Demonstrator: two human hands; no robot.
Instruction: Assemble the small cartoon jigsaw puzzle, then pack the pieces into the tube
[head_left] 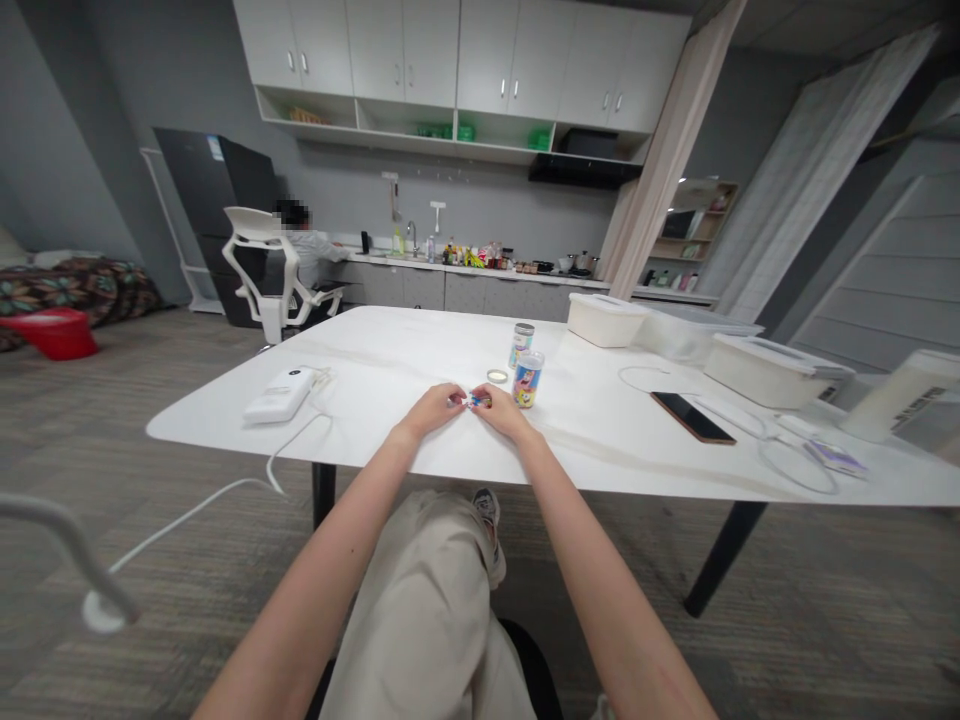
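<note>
My left hand (437, 408) and my right hand (498, 410) meet low over the front of the white table (405, 345). Between their fingertips are small colourful pieces (472, 400), blue, red and white, too small to name. Both hands have fingers curled and pinched together. Just right of my right hand stands a cartoon-printed can (527, 382) with blue and yellow on it. Behind it is a second, paler can (521, 345) with a grey top. A round lid or ring (496, 376) lies flat beyond my right hand.
A white power bank (279, 396) with a cable lies at the left. Rightward are a phone (691, 417), several white storage boxes (776, 370), cables and a white bottle (904, 395). A person (307, 245) sits by the far counter on a white chair (259, 260).
</note>
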